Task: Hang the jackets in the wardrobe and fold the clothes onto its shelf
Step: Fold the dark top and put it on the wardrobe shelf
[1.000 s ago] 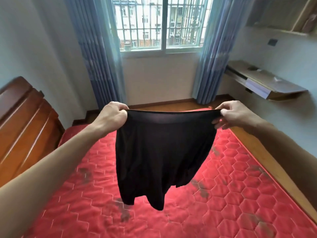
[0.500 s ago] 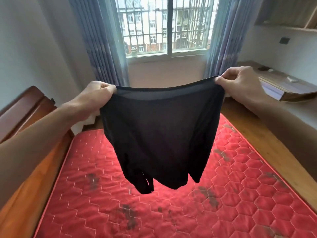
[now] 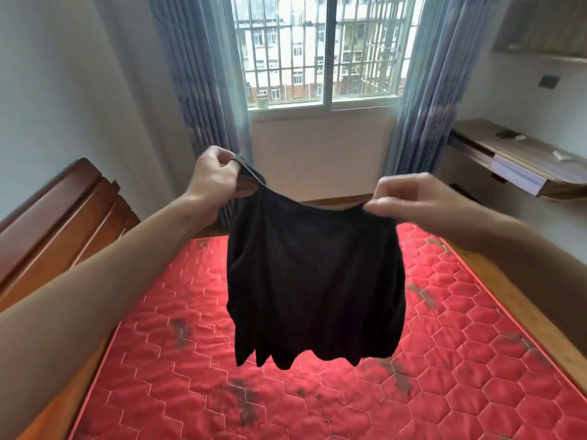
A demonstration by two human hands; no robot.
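A pair of black shorts (image 3: 314, 281) hangs in the air above the red quilted mattress (image 3: 444, 360), waistband up and legs dangling. My left hand (image 3: 216, 176) grips the left end of the waistband, held a little higher. My right hand (image 3: 409, 196) pinches the right end; it is blurred. The waistband sags between the two hands. No wardrobe or jacket is in view.
A wooden headboard (image 3: 63, 214) stands at the left of the bed. A wall-mounted wooden desk (image 3: 521, 160) with small items is at the right, with a shelf above it. Blue curtains (image 3: 203, 90) flank a barred window straight ahead.
My hands have come closer together, so the taut waistband now sags. The right hand has dropped below the left, and the shorts bunch narrower.
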